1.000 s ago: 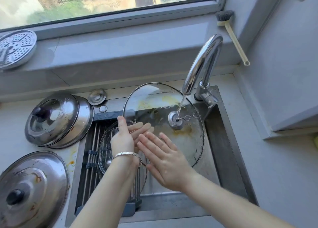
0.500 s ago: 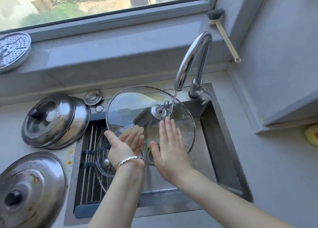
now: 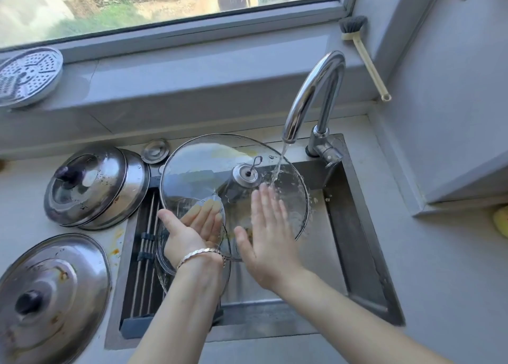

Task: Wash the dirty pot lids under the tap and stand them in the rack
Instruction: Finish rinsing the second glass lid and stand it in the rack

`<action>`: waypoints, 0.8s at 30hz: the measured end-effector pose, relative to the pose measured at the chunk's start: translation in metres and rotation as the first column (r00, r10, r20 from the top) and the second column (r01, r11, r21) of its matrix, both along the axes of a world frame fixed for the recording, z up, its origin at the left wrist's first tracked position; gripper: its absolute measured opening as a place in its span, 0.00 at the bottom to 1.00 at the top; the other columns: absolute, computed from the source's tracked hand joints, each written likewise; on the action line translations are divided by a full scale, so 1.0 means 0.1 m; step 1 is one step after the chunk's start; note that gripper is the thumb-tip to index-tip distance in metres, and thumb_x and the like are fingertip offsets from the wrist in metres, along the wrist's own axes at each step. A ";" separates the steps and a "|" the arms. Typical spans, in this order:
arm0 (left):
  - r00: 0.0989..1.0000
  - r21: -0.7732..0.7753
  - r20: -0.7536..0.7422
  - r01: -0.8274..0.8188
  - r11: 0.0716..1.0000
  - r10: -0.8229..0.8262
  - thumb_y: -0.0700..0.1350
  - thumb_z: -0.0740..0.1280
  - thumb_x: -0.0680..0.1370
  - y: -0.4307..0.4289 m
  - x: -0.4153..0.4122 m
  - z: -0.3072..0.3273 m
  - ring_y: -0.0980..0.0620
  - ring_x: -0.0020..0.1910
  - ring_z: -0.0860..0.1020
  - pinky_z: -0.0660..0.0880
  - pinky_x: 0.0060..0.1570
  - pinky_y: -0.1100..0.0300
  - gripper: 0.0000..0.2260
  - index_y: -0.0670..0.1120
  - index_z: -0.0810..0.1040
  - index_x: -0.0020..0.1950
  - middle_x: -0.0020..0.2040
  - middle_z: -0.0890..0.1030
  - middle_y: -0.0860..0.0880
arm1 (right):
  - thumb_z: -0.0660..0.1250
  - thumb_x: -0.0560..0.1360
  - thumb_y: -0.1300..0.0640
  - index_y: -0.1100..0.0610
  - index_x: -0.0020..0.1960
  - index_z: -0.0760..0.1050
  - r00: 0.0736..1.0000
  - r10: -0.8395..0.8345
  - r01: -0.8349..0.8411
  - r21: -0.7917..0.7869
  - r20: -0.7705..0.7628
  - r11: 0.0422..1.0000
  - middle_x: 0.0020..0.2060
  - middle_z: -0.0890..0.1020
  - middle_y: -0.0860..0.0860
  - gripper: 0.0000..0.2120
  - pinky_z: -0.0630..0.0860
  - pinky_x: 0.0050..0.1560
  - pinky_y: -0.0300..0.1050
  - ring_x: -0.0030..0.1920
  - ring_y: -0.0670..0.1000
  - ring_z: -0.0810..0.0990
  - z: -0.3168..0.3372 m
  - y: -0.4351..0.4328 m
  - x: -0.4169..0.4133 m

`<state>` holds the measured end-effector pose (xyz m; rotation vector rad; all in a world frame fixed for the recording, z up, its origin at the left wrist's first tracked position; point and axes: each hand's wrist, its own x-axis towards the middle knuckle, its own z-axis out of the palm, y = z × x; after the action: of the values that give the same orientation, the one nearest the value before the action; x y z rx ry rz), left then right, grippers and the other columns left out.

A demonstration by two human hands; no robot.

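A large glass lid (image 3: pixel 198 171) with yellow grease near its top is held tilted over the sink (image 3: pixel 354 242), its underside facing me. Water from the tap (image 3: pixel 313 94) falls on its right part. My left hand (image 3: pixel 187 234) holds the lid's lower left rim, thumb in front and fingers showing through the glass. My right hand (image 3: pixel 266 240) lies flat on the wet glass with straight fingers, the fingertips just under the stream. A smaller glass lid (image 3: pixel 165 256) stands in the roll-up rack (image 3: pixel 144 256) at the sink's left.
Two stacked steel lids (image 3: pixel 96 188) and another stained steel lid (image 3: pixel 49 295) lie on the left counter. A small metal plug (image 3: pixel 155 150) sits behind the sink. A perforated steamer plate (image 3: pixel 27 75) and a dish brush (image 3: pixel 362 53) rest by the window.
The glass lid has been lifted and shifted left under the stream. My right hand slid up across the glass toward the water. My left hand stayed on the lower rim.
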<state>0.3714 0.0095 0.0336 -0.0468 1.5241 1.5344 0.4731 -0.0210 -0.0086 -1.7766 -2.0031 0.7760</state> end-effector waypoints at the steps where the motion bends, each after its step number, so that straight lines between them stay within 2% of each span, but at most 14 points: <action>1: 1.000 0.002 -0.002 0.005 1.000 -0.005 0.60 0.52 0.79 0.01 0.01 0.00 0.54 0.27 0.82 0.78 0.27 0.65 0.25 0.41 0.73 0.39 0.26 0.82 0.48 | 0.33 0.70 0.38 0.57 0.72 0.31 0.999 0.049 -0.049 0.020 -0.002 0.999 0.71 0.32 0.49 0.37 0.28 0.70 0.40 0.73 0.46 0.30 -0.02 -0.03 0.00; 3: 1.000 0.005 -0.005 0.008 1.000 -0.008 0.60 0.52 0.79 0.00 0.01 -0.01 0.54 0.27 0.82 0.79 0.28 0.65 0.25 0.41 0.73 0.39 0.26 0.82 0.48 | 0.35 0.71 0.37 0.55 0.75 0.36 1.000 -0.006 0.007 0.013 -0.025 1.000 0.72 0.35 0.46 0.37 0.31 0.71 0.39 0.73 0.43 0.34 -0.08 0.10 0.10; 6: 1.000 -0.002 0.000 0.005 1.000 -0.005 0.60 0.52 0.79 -0.02 0.00 0.00 0.53 0.27 0.82 0.79 0.27 0.65 0.25 0.40 0.74 0.40 0.26 0.82 0.48 | 0.39 0.74 0.41 0.56 0.76 0.44 0.961 -0.267 0.258 -0.112 -0.069 0.960 0.76 0.44 0.50 0.34 0.36 0.74 0.42 0.75 0.46 0.40 -0.09 0.30 0.26; 8: 1.000 -0.006 -0.001 0.008 1.000 -0.008 0.61 0.53 0.79 -0.01 -0.01 0.00 0.53 0.28 0.82 0.78 0.27 0.65 0.25 0.40 0.74 0.41 0.27 0.83 0.48 | 0.37 0.74 0.41 0.58 0.76 0.42 0.974 -0.227 0.223 -0.114 -0.015 0.968 0.76 0.41 0.52 0.35 0.34 0.73 0.42 0.75 0.47 0.37 -0.05 0.24 0.18; 11: 1.000 -0.001 -0.010 0.027 1.000 -0.027 0.60 0.53 0.79 0.01 -0.01 0.01 0.53 0.27 0.82 0.78 0.26 0.65 0.24 0.41 0.73 0.40 0.26 0.82 0.48 | 0.35 0.72 0.40 0.57 0.76 0.39 1.000 0.016 -0.016 0.009 -0.024 1.000 0.74 0.37 0.47 0.36 0.30 0.71 0.39 0.74 0.44 0.33 -0.02 0.02 0.06; 12: 0.999 -0.003 -0.011 0.038 0.999 -0.038 0.60 0.53 0.79 0.01 0.00 0.01 0.53 0.27 0.82 0.78 0.27 0.65 0.24 0.41 0.73 0.40 0.26 0.82 0.48 | 0.35 0.72 0.39 0.56 0.76 0.40 0.999 0.040 -0.040 0.026 -0.030 0.999 0.73 0.37 0.46 0.37 0.30 0.71 0.38 0.73 0.42 0.34 -0.05 0.00 0.07; 16: 0.998 -0.034 -0.001 0.060 0.998 -0.060 0.60 0.53 0.79 -0.03 0.06 -0.03 0.53 0.27 0.82 0.79 0.28 0.64 0.25 0.40 0.73 0.40 0.26 0.82 0.48 | 0.30 0.68 0.38 0.57 0.76 0.38 0.983 -0.180 0.178 -0.062 -0.028 0.982 0.75 0.38 0.49 0.40 0.32 0.73 0.42 0.71 0.40 0.33 -0.06 0.08 0.08; 18: 0.997 -0.049 -0.001 0.076 0.996 -0.076 0.60 0.53 0.79 -0.05 0.05 -0.05 0.53 0.27 0.82 0.78 0.25 0.65 0.25 0.39 0.73 0.41 0.26 0.82 0.47 | 0.28 0.67 0.37 0.57 0.75 0.34 0.990 -0.132 0.135 -0.068 0.049 0.989 0.72 0.32 0.49 0.41 0.28 0.70 0.42 0.71 0.43 0.30 -0.03 -0.01 0.02; 20: 0.996 -0.056 0.000 0.087 0.995 -0.087 0.60 0.53 0.79 -0.09 0.03 -0.06 0.53 0.27 0.82 0.77 0.24 0.65 0.25 0.39 0.73 0.42 0.27 0.82 0.47 | 0.31 0.68 0.36 0.55 0.74 0.33 0.996 -0.052 0.057 -0.066 0.068 0.996 0.71 0.31 0.46 0.39 0.29 0.70 0.43 0.72 0.44 0.30 -0.05 -0.05 0.06; 22: 0.993 -0.066 -0.008 0.116 0.991 -0.116 0.60 0.53 0.79 -0.13 -0.02 -0.04 0.52 0.28 0.83 0.78 0.25 0.65 0.25 0.39 0.73 0.42 0.28 0.83 0.47 | 0.35 0.73 0.37 0.54 0.76 0.38 0.992 -0.123 0.126 -0.097 0.039 0.987 0.74 0.37 0.47 0.35 0.34 0.73 0.44 0.74 0.45 0.35 -0.11 0.10 0.21; 24: 0.985 -0.087 -0.029 0.167 0.982 -0.170 0.61 0.53 0.78 -0.19 -0.07 -0.02 0.51 0.29 0.83 0.78 0.25 0.64 0.26 0.38 0.74 0.43 0.29 0.83 0.46 | 0.40 0.79 0.43 0.56 0.77 0.43 0.971 -0.240 0.236 -0.171 -0.002 0.957 0.76 0.44 0.50 0.30 0.40 0.75 0.47 0.76 0.48 0.41 -0.19 0.40 0.42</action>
<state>0.3645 -0.0095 0.0319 0.0602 1.5791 1.3437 0.5153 0.0185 -0.0271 -2.0475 -1.7094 0.9058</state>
